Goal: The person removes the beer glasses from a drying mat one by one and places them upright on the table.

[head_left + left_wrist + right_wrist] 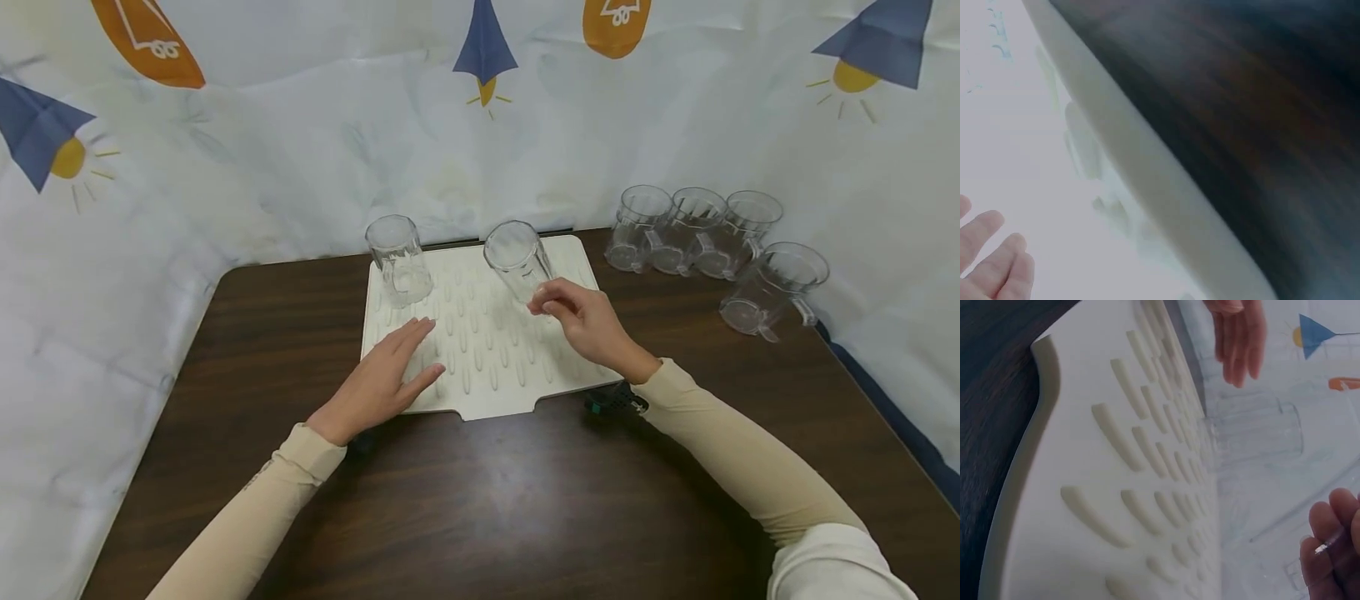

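Observation:
My right hand [581, 321] pinches a clear glass mug [517, 254] low on its near side, over the back right of a white ribbed board [487, 404]. The pinched part is hidden by the fingers, and I cannot tell whether the mug's base touches the board. In the right wrist view, curled fingers [1329, 544] have a shiny clear edge against them. At the board's back left stands a second clear mug [401, 262]. My left hand [382, 375] hovers over the board's left front with fingers extended, holding nothing.
Three clear mugs with handles [697, 229] stand in a row at the table's back right, with another mug [776, 287] in front of them. The dark wooden table [480, 517] backs onto a white printed sheet [300, 150]. The board has a tab at its front edge.

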